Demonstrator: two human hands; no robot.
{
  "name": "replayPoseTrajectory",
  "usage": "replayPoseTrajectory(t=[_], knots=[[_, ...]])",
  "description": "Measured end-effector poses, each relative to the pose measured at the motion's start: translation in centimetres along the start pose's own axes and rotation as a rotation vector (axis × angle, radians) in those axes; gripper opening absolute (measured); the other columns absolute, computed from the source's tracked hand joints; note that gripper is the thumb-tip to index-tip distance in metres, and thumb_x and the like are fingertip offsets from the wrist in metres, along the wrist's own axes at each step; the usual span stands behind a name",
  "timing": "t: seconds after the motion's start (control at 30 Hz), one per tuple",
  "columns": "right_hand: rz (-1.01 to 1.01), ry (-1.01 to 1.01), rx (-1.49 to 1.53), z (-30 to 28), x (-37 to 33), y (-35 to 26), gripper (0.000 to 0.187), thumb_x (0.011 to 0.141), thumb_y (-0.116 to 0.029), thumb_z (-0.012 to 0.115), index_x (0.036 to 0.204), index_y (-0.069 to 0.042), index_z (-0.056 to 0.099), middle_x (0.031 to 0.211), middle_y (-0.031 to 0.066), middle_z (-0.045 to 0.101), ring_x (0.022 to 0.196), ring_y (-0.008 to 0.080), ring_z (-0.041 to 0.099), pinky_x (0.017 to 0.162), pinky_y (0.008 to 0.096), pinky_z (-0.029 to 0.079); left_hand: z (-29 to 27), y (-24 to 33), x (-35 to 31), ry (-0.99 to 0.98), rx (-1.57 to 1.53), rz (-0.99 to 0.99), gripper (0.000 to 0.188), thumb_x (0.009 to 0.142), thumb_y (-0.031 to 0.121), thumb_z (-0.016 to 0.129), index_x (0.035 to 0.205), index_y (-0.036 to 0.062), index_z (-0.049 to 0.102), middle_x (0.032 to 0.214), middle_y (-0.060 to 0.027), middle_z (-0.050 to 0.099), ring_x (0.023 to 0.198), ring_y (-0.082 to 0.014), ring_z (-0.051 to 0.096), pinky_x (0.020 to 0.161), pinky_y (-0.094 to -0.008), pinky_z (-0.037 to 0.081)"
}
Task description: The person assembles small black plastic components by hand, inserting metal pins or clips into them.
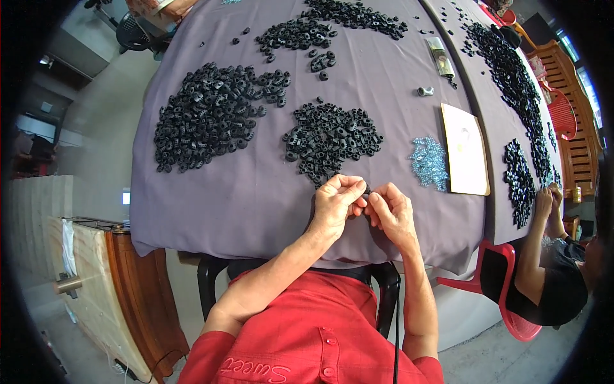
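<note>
My left hand and my right hand meet above the near edge of the cloth-covered table. Both are closed, fingertips pinched around a small black plastic part. Most of that part is hidden by the fingers. Just beyond my left hand lies a pile of small black ring-like pieces. To its left spreads a larger heap of ribbed black pieces. Right of my hands, a patch of tiny clear-blue pieces rests against a cream-coloured board.
More black pieces lie at the far side. A tube and a small shiny object sit at the back right. On the right, another person works at an adjoining table with black piles. A wooden cabinet stands at left.
</note>
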State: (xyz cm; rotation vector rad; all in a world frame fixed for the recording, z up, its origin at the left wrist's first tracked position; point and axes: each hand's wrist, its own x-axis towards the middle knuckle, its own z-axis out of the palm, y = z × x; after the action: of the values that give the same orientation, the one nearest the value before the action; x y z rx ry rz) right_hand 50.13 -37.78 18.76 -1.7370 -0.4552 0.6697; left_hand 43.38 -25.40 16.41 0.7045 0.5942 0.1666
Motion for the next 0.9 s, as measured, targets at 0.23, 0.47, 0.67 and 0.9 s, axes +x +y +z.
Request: replayPoseTrajectory(t=[0.23, 0.47, 0.67, 0.9], knots=[[0.081, -0.125, 0.004, -0.4, 0.4, -0.5, 0.023, 0.090, -0.020, 0.051, 0.079, 0.000, 0.054, 0.058, 0.0036, 0.056, 0.046, 0.0069, 0.047, 0.043, 0.0216, 0.039, 0.0, 0.0, 0.0, 0.005, -0.001, 0.001, 0.010, 0.084, 0.011, 0.062, 0.090, 0.0037, 0.058, 0.069, -0.0028, 0.058, 0.055, -0.0088, 0.054, 0.048, -0.0208, 0.043], [0.101, -0.155, -0.042, -0.7, 0.6, -0.8, 0.026, 0.089, -0.021, 0.051, 0.074, -0.001, 0.054, 0.054, 0.0023, 0.054, 0.047, 0.0071, 0.046, 0.043, 0.0223, 0.037, -0.2, 0.0, 0.0, -0.005, 0.007, -0.017, 0.007, 0.084, 0.010, 0.061, 0.087, 0.0035, 0.059, 0.069, -0.0023, 0.058, 0.054, -0.0086, 0.053, 0.049, -0.0216, 0.043], [-0.071, -0.111, -0.140, -0.4, 0.7, 0.2, 0.023, 0.087, -0.017, 0.053, 0.071, 0.000, 0.054, 0.052, 0.0036, 0.053, 0.045, 0.0093, 0.046, 0.043, 0.0261, 0.037, -0.3, -0.3, -0.1, 0.008, 0.035, 0.055, 0.007, 0.084, 0.008, 0.062, 0.087, 0.0035, 0.059, 0.070, -0.0023, 0.059, 0.054, -0.0083, 0.053, 0.049, -0.0219, 0.044], [-0.120, -0.061, -0.233, -0.1, 0.4, -0.2, 0.019, 0.085, -0.014, 0.054, 0.072, 0.000, 0.054, 0.052, 0.0076, 0.055, 0.045, 0.0136, 0.052, 0.044, 0.0282, 0.040, -0.2, -0.8, -0.4, 0.026, 0.089, 0.143, 0.008, 0.083, 0.008, 0.063, 0.087, 0.0039, 0.058, 0.072, -0.0024, 0.060, 0.055, -0.0078, 0.055, 0.050, -0.0215, 0.047]])
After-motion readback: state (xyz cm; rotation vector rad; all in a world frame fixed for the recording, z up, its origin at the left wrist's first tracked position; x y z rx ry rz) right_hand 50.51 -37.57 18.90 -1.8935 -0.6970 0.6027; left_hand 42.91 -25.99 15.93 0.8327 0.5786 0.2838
